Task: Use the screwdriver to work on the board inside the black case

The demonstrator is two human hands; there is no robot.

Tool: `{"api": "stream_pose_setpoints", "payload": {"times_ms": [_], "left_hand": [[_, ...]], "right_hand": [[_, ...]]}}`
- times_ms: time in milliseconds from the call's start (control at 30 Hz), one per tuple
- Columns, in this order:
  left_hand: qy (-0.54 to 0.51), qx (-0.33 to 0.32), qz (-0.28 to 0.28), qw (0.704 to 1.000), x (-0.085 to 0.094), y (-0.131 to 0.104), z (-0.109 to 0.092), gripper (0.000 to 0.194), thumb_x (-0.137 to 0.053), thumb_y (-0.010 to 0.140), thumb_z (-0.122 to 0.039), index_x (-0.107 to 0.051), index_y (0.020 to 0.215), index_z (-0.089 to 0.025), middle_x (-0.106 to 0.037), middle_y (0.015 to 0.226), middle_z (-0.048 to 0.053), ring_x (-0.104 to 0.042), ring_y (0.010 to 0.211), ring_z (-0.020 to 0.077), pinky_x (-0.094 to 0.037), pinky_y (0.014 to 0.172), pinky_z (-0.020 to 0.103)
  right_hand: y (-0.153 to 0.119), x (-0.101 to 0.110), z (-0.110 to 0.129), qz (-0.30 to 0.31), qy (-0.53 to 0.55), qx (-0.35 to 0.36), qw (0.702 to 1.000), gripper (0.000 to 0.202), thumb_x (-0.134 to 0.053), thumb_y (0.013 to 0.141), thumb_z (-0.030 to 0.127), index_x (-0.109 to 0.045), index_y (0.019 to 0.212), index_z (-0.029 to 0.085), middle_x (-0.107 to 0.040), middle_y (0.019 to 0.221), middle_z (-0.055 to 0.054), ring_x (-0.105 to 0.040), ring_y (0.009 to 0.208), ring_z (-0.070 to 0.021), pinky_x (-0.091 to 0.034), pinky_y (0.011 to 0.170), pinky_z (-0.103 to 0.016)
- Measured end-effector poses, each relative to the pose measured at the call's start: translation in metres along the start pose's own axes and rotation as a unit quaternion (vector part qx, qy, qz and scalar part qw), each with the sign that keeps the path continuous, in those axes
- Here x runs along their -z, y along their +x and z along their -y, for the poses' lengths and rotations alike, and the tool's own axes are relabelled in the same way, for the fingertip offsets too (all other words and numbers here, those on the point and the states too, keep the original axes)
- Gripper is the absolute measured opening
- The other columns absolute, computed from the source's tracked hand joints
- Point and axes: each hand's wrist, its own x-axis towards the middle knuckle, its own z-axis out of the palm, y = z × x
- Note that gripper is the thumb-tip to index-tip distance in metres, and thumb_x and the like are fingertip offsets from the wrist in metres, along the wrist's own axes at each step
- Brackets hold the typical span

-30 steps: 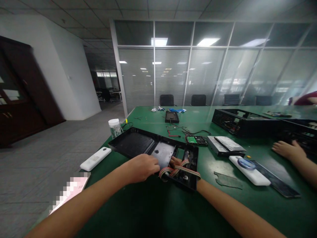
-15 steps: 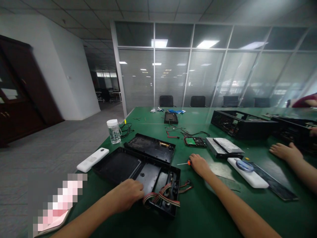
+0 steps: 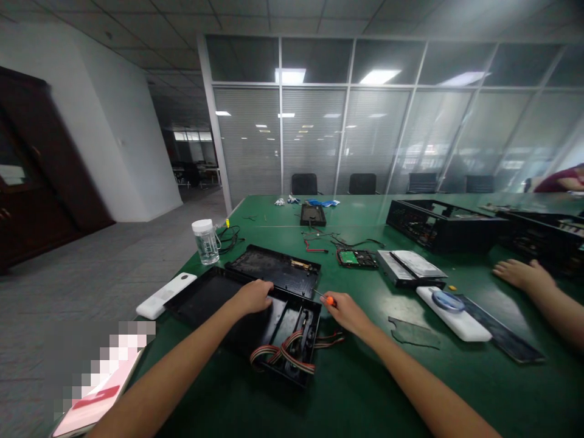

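An open black plastic case (image 3: 201, 298) lies on the green table in front of me, a striped ribbon cable (image 3: 285, 356) looping out of its near right part. My left hand (image 3: 254, 296) reaches across the case, its fingers curled onto the far wall near the middle. In my right hand (image 3: 347, 313) is a screwdriver (image 3: 331, 300) with an orange handle, its thin shaft pointing left at the far right corner of the case. Where the tip ends is hard to make out. Directly behind the case lies a black panel (image 3: 274, 267), apparently its cover.
At left stand a clear bottle (image 3: 207, 246) and a white device (image 3: 166, 296). Right of my hand are a green circuit board (image 3: 349, 257), a drive-like box (image 3: 410, 271), a clear sheet (image 3: 413, 333) and another white device (image 3: 454, 313). Another person's hand (image 3: 524, 277) rests at far right.
My left hand has moved from the case's near side up to its far wall. My right hand has brought the screwdriver left to the case's corner, uncovering the clear sheet.
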Motion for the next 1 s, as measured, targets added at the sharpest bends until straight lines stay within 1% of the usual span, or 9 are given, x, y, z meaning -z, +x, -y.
{"api": "stream_pose_setpoints", "payload": {"times_ms": [133,300,467,567,667,733,800,900,1000], "left_hand": [[0.047,0.065,-0.059,0.995,-0.027,0.017,-0.012,0.028,-0.053,0.079,-0.025,-0.047,0.105,-0.017,-0.062,0.090,0.010,-0.059,0.090,0.0240,-0.044,0.078,0.032],[0.062,0.071,-0.071,0.993,-0.036,0.015,-0.017,0.020,-0.047,0.083,-0.020,-0.046,0.102,-0.017,-0.062,0.088,0.010,-0.061,0.088,0.0230,-0.045,0.076,0.031],[0.076,0.032,-0.071,0.994,-0.033,0.016,-0.018,0.024,-0.039,0.082,-0.009,-0.047,0.104,-0.015,-0.063,0.084,0.011,-0.061,0.085,0.0227,-0.045,0.076,0.032],[0.078,0.021,-0.079,0.994,-0.030,0.015,-0.018,0.029,-0.039,0.082,-0.009,-0.046,0.110,-0.013,-0.063,0.082,0.012,-0.061,0.082,0.0234,-0.046,0.074,0.033],[0.059,-0.011,-0.098,0.993,-0.029,0.011,-0.014,0.039,-0.038,0.082,-0.010,-0.039,0.121,-0.012,-0.062,0.086,0.011,-0.060,0.084,0.0226,-0.045,0.077,0.033],[0.043,-0.049,-0.092,0.994,-0.032,0.008,-0.011,0.043,-0.040,0.082,-0.010,-0.038,0.124,-0.012,-0.061,0.093,0.011,-0.059,0.089,0.0215,-0.043,0.081,0.032],[0.031,-0.086,-0.074,0.993,-0.034,0.005,-0.007,0.043,-0.042,0.080,-0.008,-0.040,0.124,-0.012,-0.060,0.099,0.012,-0.057,0.094,0.0209,-0.042,0.085,0.031],[0.017,-0.101,-0.065,0.993,-0.035,0.003,-0.003,0.041,-0.043,0.080,-0.008,-0.043,0.121,-0.012,-0.059,0.102,0.012,-0.056,0.096,0.0206,-0.042,0.085,0.031],[0.007,-0.101,-0.044,0.994,-0.032,0.002,0.001,0.026,-0.045,0.080,-0.010,-0.056,0.104,-0.013,-0.061,0.096,0.010,-0.057,0.092,0.0197,-0.042,0.082,0.029]], "right_hand": [[-0.001,0.004,-0.012,-0.001,0.003,-0.022,1.000,0.036,-0.035,0.087,0.041,-0.052,0.065,0.019,-0.051,0.059,0.001,-0.046,0.056,-0.0125,-0.032,0.057,-0.023],[0.000,0.001,-0.018,0.004,0.015,-0.030,0.999,0.037,-0.036,0.086,0.043,-0.052,0.064,0.018,-0.050,0.059,0.002,-0.044,0.055,-0.0116,-0.031,0.055,-0.023],[-0.001,0.000,-0.012,0.015,0.012,-0.014,1.000,0.038,-0.036,0.086,0.045,-0.051,0.063,0.019,-0.051,0.059,0.001,-0.044,0.056,-0.0124,-0.032,0.057,-0.023],[-0.001,0.002,-0.014,0.006,0.013,-0.015,1.000,0.038,-0.035,0.086,0.045,-0.051,0.063,0.019,-0.052,0.060,0.001,-0.045,0.057,-0.0127,-0.033,0.059,-0.023],[-0.001,0.004,-0.020,-0.003,0.019,-0.025,1.000,0.038,-0.036,0.086,0.045,-0.051,0.063,0.018,-0.051,0.059,0.001,-0.044,0.057,-0.0124,-0.033,0.058,-0.023],[0.000,0.003,-0.023,-0.001,0.018,-0.028,0.999,0.038,-0.036,0.086,0.045,-0.051,0.063,0.018,-0.050,0.058,0.002,-0.044,0.057,-0.0122,-0.033,0.058,-0.023],[0.000,0.002,-0.024,0.003,0.014,-0.025,1.000,0.039,-0.035,0.086,0.045,-0.051,0.063,0.018,-0.050,0.058,0.002,-0.044,0.057,-0.0121,-0.033,0.057,-0.023],[0.000,0.001,-0.024,0.013,0.011,-0.017,1.000,0.039,-0.035,0.086,0.045,-0.051,0.063,0.018,-0.050,0.059,0.002,-0.044,0.057,-0.0121,-0.032,0.058,-0.023],[0.000,0.000,-0.024,0.015,0.012,-0.019,1.000,0.040,-0.035,0.086,0.046,-0.051,0.062,0.018,-0.050,0.058,0.002,-0.044,0.056,-0.0120,-0.032,0.057,-0.023]]}}
